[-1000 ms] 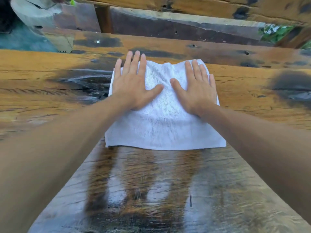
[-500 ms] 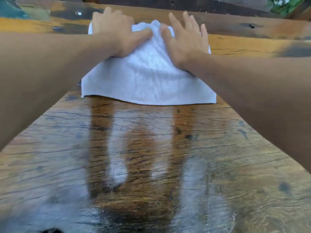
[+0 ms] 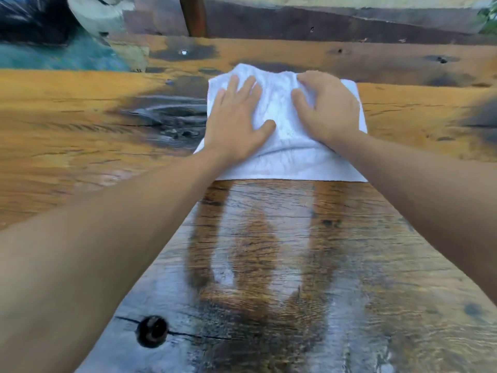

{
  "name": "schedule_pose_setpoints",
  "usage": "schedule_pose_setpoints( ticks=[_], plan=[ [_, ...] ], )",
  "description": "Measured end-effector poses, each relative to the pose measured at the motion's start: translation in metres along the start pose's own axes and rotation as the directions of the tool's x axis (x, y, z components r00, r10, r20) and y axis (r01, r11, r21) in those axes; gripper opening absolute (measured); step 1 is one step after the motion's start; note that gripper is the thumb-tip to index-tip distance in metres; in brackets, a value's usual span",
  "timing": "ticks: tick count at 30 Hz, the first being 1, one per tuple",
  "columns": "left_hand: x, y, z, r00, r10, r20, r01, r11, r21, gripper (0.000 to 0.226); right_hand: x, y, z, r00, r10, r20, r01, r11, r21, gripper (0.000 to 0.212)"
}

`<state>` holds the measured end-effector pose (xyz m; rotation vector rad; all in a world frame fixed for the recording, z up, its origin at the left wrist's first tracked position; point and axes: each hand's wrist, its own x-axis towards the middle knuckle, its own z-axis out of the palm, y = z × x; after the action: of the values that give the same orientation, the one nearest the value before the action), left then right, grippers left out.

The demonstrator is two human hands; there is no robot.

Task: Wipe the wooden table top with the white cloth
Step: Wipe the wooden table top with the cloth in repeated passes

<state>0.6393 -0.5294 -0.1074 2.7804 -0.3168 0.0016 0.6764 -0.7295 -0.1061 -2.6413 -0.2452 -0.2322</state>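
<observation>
Wooden table top [image 3: 349,251] filling most of the frame, wet and streaked in the lower centre. White cloth [image 3: 279,146] lying bunched at upper centre. Left hand [image 3: 236,122] pressed flat on it, fingers spread. Right hand [image 3: 325,109] beside, fingers curled, clutching the cloth's far edge.

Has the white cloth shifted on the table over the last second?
Cannot tell. The white cloth lies beside the same dark stain as a second ago; the head camera moved between frames.
</observation>
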Motion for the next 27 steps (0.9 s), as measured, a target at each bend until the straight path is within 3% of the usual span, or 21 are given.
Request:
schedule_pose_setpoints(
  ticks=[5,11,27],
  plan=[
    [-0.001,0.002,0.008,1.000,-0.024,-0.010,0.025,0.997,0.068,0.081,0.002,-0.003,0.004,0.993,-0.024,0.120,0.044,0.984,-0.171,0.055],
    [-0.005,0.002,0.011,1.000,-0.019,0.014,0.017,0.992,0.128,0.072,-0.017,-0.008,0.005,0.978,0.080,0.192,-0.025,0.962,-0.273,0.064],
    [-0.037,0.008,0.024,0.995,-0.102,-0.006,0.102,0.984,0.144,0.074,-0.038,-0.016,0.005,0.964,0.157,0.214,-0.091,0.952,-0.291,0.067]
  ],
)
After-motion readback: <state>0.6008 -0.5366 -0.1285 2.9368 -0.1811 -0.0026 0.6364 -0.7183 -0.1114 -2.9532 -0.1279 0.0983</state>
